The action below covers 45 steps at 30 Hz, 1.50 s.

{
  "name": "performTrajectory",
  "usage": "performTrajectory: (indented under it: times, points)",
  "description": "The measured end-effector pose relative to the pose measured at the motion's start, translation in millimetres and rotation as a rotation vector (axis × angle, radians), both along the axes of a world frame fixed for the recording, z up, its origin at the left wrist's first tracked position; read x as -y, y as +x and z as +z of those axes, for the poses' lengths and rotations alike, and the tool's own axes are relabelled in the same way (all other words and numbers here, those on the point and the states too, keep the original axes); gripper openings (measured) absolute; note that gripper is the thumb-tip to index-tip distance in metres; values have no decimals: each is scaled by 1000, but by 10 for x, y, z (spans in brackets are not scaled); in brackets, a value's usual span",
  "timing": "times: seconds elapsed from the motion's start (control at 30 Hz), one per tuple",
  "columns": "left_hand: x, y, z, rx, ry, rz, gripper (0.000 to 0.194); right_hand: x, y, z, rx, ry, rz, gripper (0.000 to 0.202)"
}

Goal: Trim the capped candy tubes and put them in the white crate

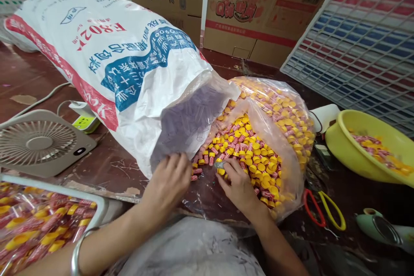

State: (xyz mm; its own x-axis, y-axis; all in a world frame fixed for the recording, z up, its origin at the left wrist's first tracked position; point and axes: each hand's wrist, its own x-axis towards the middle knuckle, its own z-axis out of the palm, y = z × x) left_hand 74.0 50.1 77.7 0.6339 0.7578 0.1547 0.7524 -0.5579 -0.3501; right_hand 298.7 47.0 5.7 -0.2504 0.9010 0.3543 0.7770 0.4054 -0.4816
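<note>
Left hand (173, 177) seen at the mouth of the large printed white sack (136, 58), knuckles up, fingers bent down over the lower lip; fingertips hidden, so whether anything is gripped cannot be told. Clear tubes (194, 114) visible inside the sack, deeper than the hand. Silver bangle (76, 255) worn on the left forearm. Right hand (238, 182) placed at the near edge of the yellow-capped pieces (255, 151), index finger and thumb curved toward each other with a small gap; a yellow cap lies by the fingertips, but a firm pinch cannot be confirmed. Greyish wrap (219, 165) noted on one right fingertip. The pieces, red-and-white patterned below their caps, are heaped in the open mouth of a clear plastic bag (293, 95), more being held in the bag behind; a few are spilled between the two hands on the dark red table (207, 198). To the right: yellow basin (339, 146) partly filled with similar pieces, scissors (318, 220) with one red and one yellow handle, pale green device (377, 226). To the left: fan (39, 142), green-and-white power strip (86, 123), and, nearest, white-rimmed tub (101, 200) filled with capped pieces. Cartons (246, 21) and white wire rack (352, 43) stand behind.
</note>
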Motion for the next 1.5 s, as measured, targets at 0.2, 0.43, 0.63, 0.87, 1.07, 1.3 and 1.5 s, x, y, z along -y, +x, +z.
performTrajectory:
  times: [0.2,0.43,0.63,0.87,1.07,1.3,1.5]
  points:
    - [-415,-212,-68,-1,-53,321,34,19,43,112,-47,-10,-17,6]
    - [-525,-196,-164,451,-332,63,25,71,5,121,-467,-57,-138,13]
    - [-219,113,-253,935,-836,6,29,70,-27,317,-561,-20,-61,17]
    - [60,286,-392,1326,-1183,165,28,94,-30,385,-337,54,-8,12]
    - [59,316,-378,1697,-1421,234,29,140,-70,346,-164,-15,225,56]
    - [-19,506,-338,1814,-1662,251,31,137,-166,265,-116,151,79,57]
    - [-445,470,-227,886,-725,149,32,-34,168,375,24,-7,33,67]
